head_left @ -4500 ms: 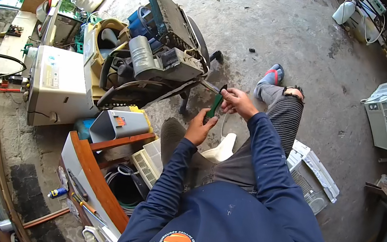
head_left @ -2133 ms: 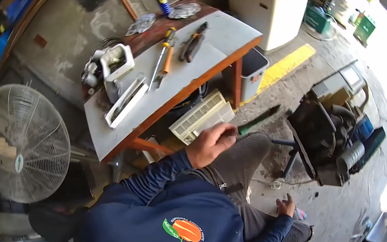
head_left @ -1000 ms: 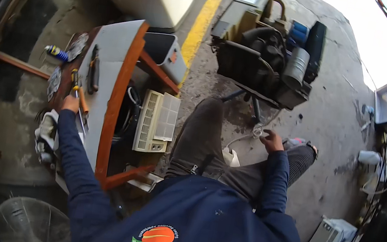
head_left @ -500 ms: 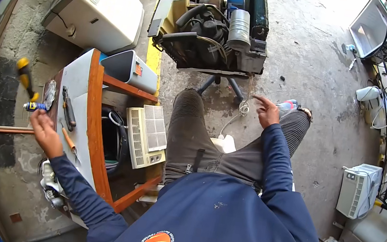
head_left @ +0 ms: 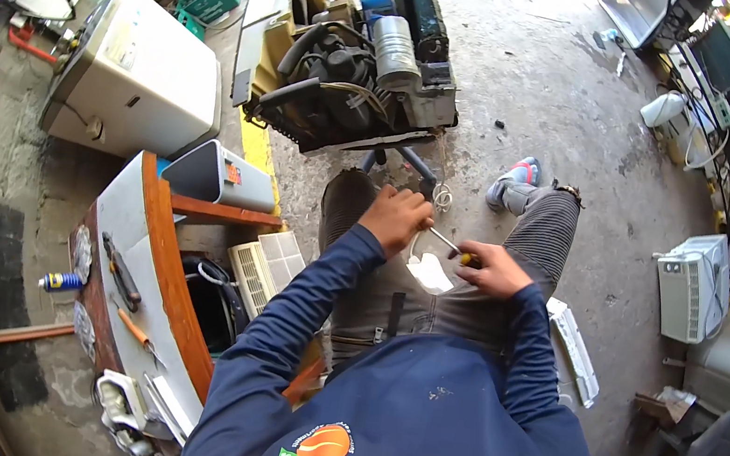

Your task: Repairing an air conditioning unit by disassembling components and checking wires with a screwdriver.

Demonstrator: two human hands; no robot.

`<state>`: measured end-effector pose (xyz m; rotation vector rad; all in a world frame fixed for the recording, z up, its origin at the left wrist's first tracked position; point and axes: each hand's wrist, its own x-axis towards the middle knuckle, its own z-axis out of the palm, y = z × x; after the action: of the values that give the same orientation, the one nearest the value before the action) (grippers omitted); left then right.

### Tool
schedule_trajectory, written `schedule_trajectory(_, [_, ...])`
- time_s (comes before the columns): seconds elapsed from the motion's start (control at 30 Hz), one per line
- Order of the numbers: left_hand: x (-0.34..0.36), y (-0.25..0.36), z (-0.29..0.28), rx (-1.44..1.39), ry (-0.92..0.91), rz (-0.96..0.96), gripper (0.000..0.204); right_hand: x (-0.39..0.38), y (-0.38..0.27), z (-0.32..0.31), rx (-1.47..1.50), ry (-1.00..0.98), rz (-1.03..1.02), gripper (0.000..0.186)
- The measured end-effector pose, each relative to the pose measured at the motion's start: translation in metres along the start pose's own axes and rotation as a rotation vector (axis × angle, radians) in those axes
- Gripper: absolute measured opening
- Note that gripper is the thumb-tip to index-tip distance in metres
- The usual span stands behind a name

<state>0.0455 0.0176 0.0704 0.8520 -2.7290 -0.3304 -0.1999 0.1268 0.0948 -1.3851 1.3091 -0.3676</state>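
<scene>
Screwdriver (head_left: pixel 445 240) lies between your hands, right of the worktop (head_left: pixel 128 202): your right hand (head_left: pixel 493 271) has its grip closed round the handle, while your left hand (head_left: pixel 396 221) closes on the shaft's end, seemingly to steady it. On the worktop, pliers (head_left: pixel 121 269) and an orange-handled tool (head_left: pixel 133 326) lie apart, probably so you can pick up either. Just beyond the worktop's far end stands a bin (head_left: pixel 242 196). Farther off, beyond and right of the worktop, an opened machine (head_left: pixel 339 83) sits raised on a stand (head_left: pixel 417 162), likely for easier access.
</scene>
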Motion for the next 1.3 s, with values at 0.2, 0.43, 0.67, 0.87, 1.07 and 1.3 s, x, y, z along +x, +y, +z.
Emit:
schedule_trajectory(0.2, [-0.04,-0.12,0.017,-0.115,0.123,-0.312,0.014,-0.086,0.024,-0.042,-0.118,0.418,0.067,0.03])
schedule_trajectory(0.43, [0.022,-0.079,0.06,-1.107,0.069,-0.42,0.026,0.0,0.026,0.021,0.506,0.526,0.085,0.022])
schedule_trajectory(0.67, [0.098,-0.073,0.104,-1.446,0.125,-0.73,0.027,0.077,0.045,0.082,0.547,0.433,0.214,0.019])
schedule_trajectory(0.87, [0.105,-0.083,0.115,-1.457,0.234,-0.824,0.024,0.085,0.059,0.076,0.556,0.474,0.142,0.021])
schedule_trajectory(1.07, [0.103,-0.084,0.122,-1.438,0.314,-0.909,0.022,0.082,0.061,0.073,0.571,0.511,0.085,0.022])
schedule_trajectory(1.3, [0.109,-0.082,0.134,-1.44,0.399,-0.99,0.019,0.079,0.066,0.071,0.637,0.663,0.067,0.024])
